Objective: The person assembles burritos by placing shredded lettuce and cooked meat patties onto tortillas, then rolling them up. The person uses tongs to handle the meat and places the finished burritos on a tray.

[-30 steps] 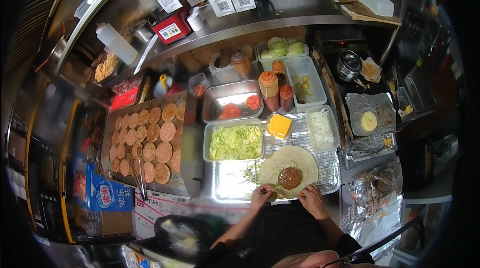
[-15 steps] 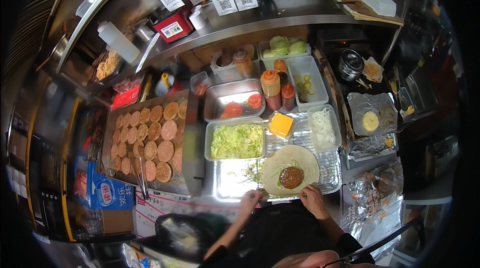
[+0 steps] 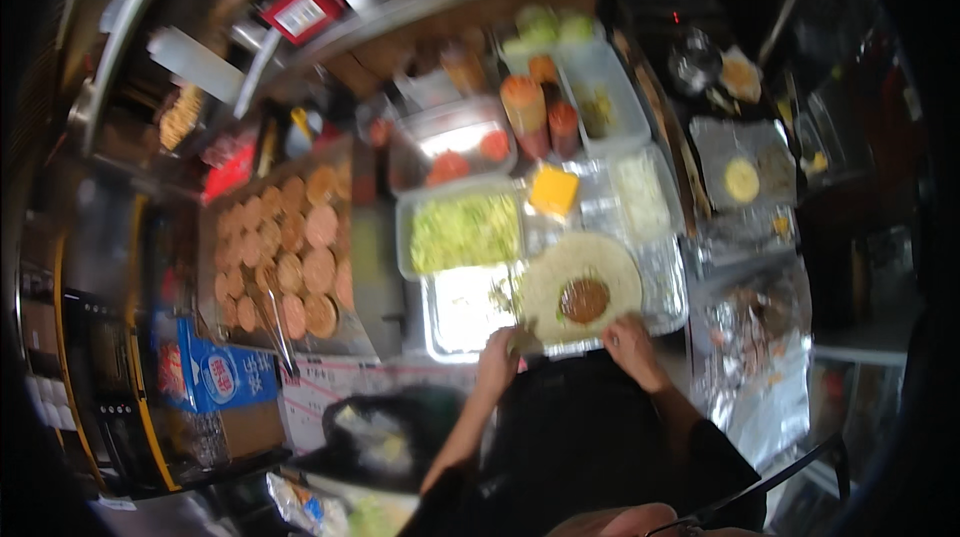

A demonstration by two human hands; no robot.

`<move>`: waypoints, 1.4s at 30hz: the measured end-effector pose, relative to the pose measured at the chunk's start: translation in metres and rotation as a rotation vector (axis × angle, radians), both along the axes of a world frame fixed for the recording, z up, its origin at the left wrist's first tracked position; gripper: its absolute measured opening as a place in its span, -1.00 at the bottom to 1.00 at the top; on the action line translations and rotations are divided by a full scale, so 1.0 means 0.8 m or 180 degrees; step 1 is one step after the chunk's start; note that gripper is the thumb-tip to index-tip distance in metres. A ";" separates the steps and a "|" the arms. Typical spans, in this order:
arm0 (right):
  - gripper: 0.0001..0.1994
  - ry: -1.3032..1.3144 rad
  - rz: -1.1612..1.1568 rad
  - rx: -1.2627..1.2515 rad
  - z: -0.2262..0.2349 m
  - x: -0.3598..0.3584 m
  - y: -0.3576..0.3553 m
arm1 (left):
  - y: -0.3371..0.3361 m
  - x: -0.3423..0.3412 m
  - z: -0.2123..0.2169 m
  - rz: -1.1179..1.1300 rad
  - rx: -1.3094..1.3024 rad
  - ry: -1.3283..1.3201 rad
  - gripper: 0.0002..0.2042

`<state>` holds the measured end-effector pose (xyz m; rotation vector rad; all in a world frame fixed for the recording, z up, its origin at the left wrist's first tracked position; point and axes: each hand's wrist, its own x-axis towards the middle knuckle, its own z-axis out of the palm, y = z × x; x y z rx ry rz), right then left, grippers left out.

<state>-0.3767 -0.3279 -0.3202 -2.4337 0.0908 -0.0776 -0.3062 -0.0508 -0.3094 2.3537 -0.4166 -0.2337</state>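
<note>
I look down at the 2 bare hands, and the picture is a bit blurry. The flat round bread point(image 3: 558, 265) lies on the shiny foil tray point(image 3: 662, 289), close to the person. On it sits 1 brown meat patty point(image 3: 584, 300), a little below the middle, with some green bits peeking out by its edge.

The right hand point(image 3: 628, 341) is at the bread's near right edge, with its fingers bunched together. The left hand point(image 3: 497, 352) is by the tray's near edge, at the left of the bread, with its fingers curled in. I cannot tell if the fingers of either hand pinch anything.

Past the bread I see a yellow block of cheese point(image 3: 553, 191). To its left is a tub of chopped lettuce point(image 3: 465, 235), and to its right is a tub of white strips point(image 3: 643, 195). Farther back stand 2 big sauce bottles point(image 3: 526, 105) with orange-red tops. Off to the left, tongs point(image 3: 273, 309) lie over many round patties point(image 3: 320, 227) in a big pan.
</note>
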 end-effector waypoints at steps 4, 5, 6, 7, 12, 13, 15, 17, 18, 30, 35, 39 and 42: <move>-0.90 0.0131 -0.0087 0.0122 -0.003 0.010 -0.003 | -0.055 0.027 -0.009 -0.0525 -0.0074 -0.0178 -0.51; -0.91 0.0197 -0.0168 0.0252 -0.003 0.011 -0.004 | -0.061 0.034 -0.015 -0.0665 -0.0012 -0.0182 -0.54; -0.91 0.0201 -0.0237 0.0376 -0.003 0.013 -0.005 | -0.067 0.036 -0.021 -0.0793 0.0048 -0.0249 -0.57; -0.91 0.0189 -0.0332 0.0419 -0.005 0.019 -0.004 | -0.071 0.041 -0.026 -0.0737 0.0061 -0.0264 -0.59; -0.88 -0.0058 -0.0730 0.0350 -0.006 0.029 0.002 | -0.087 0.047 -0.022 -0.0594 -0.0068 -0.0555 -0.72; -0.88 -0.0095 -0.0778 0.0383 -0.008 0.032 0.003 | -0.089 0.051 -0.023 -0.0590 -0.0116 -0.0583 -0.74; -0.87 -0.0168 -0.0866 0.0446 -0.015 0.040 0.004 | -0.094 0.061 -0.029 -0.0577 -0.0212 -0.0639 -0.78; -0.87 -0.0172 -0.0873 0.0521 -0.018 0.047 0.002 | -0.097 0.070 -0.036 -0.0633 -0.0234 -0.0395 -0.79; -0.86 -0.0173 -0.0876 0.0558 -0.019 0.049 0.002 | -0.098 0.073 -0.040 -0.0660 -0.0245 -0.0273 -0.79; -0.90 -0.0346 -0.0974 0.0657 -0.053 0.063 -0.006 | -0.116 0.080 -0.056 -0.0146 -0.0044 0.0002 -0.83; -0.87 -0.0177 -0.1193 0.0689 -0.057 0.067 -0.004 | -0.128 0.068 -0.037 -0.0897 0.0103 -0.0909 -0.77; -0.93 -0.0066 -0.1398 0.1003 -0.060 0.069 -0.002 | -0.142 0.056 -0.030 -0.1572 -0.0056 -0.0887 -0.64; -0.88 -0.0729 -0.1247 0.0055 -0.020 0.070 0.000 | -0.143 0.053 -0.027 -0.1560 -0.0004 -0.0739 -0.61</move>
